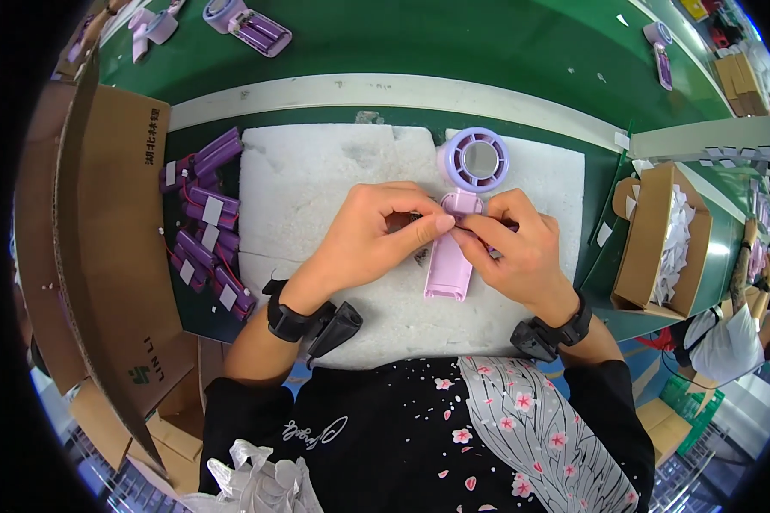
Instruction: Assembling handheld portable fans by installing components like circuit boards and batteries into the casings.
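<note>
A handheld fan lies on a white foam sheet (316, 162) in front of me. Its round purple head (479, 160) points away, and its pink handle shell (449, 269) lies open toward me. Over the upper part of the handle, my left hand (383, 229) pinches thumb and forefinger together. My right hand (512, 248) is also closed in a pinch, its fingertips meeting the left ones. Whatever small part they grip is hidden by the fingers. Left of the foam lies a pile of purple battery packs (198, 248) with red wires and white pads.
A large cardboard box (120, 248) stands at the left. On the right, a smaller cardboard box (642, 248) holds white pieces. Beyond a pale rail (316, 92), several fan parts, including an opened fan (261, 32), lie on a green surface. Another person (723, 333) is at far right.
</note>
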Demonstrator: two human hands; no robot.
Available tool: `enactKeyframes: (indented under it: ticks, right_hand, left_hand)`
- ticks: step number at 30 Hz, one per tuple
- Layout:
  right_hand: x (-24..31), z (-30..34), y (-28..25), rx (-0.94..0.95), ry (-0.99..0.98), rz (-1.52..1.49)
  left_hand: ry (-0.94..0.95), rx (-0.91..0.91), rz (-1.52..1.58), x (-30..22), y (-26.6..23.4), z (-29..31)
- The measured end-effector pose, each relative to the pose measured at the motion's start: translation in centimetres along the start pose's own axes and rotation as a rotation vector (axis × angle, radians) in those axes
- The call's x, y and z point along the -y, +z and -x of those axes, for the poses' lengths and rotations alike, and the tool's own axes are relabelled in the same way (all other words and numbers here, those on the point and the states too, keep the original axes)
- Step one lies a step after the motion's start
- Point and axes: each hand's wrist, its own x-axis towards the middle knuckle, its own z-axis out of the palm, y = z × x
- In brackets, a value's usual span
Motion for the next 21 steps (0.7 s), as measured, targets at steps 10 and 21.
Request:
enactKeyframes:
  ticks: [10, 21]
  right_hand:
    - [0.02, 0.43, -0.12, 0.037, 0.093, -0.162]
    - [-0.13, -0.41, 0.07, -0.049, -0.053, -0.064]
  left_hand:
    - [0.089, 0.046, -0.067, 0.07, 0.00, 0.05]
    - [-0.024, 0.068, 0.031, -0.25, -0.63, -0.14]
